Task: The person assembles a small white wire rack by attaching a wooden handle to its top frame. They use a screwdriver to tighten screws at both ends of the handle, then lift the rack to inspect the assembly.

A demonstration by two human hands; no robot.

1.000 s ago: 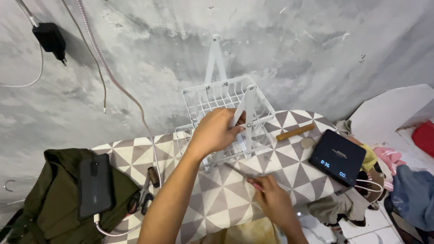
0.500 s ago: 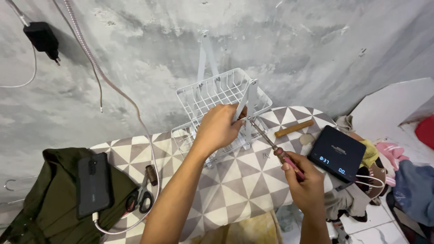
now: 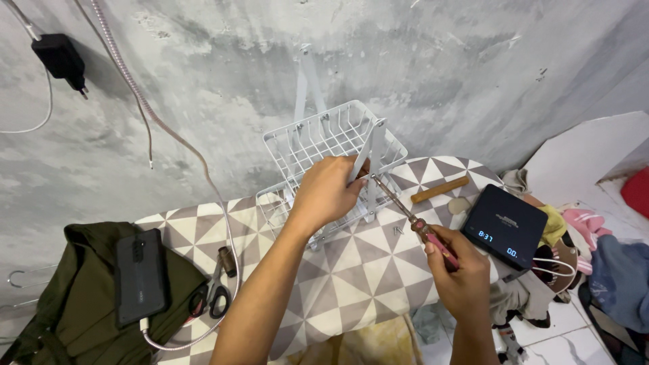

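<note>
- Change since the earlier frames: the right hand (image 3: 462, 280), which lay low on the tabletop (image 3: 351, 270) a second ago, is now raised with the screwdriver (image 3: 412, 220) angled up to the rack; the left hand (image 3: 326, 192) remains on the rack's bracket.
- Far left: a dark phone (image 3: 140, 276) lies on an olive garment (image 3: 67, 304), a cable plugged into its lower end.
- Just right of it: scissors (image 3: 213, 292) lie on the patterned tabletop.
- Centre: a white wire rack (image 3: 318, 145) stands on the tabletop against the grey wall (image 3: 203, 81).
- Left hand: fingers curled and pinching the white upright bracket (image 3: 370, 145) at the rack's front corner.
- Right hand: fingers closed around the screwdriver's red handle; its tip meets the bracket beside the left fingertips.
- Loose screws (image 3: 400, 230) lie on the tabletop under the shaft.
- Right: a wooden handle (image 3: 439, 190), then a black digital scale (image 3: 505, 226) at the tabletop's edge.
</note>
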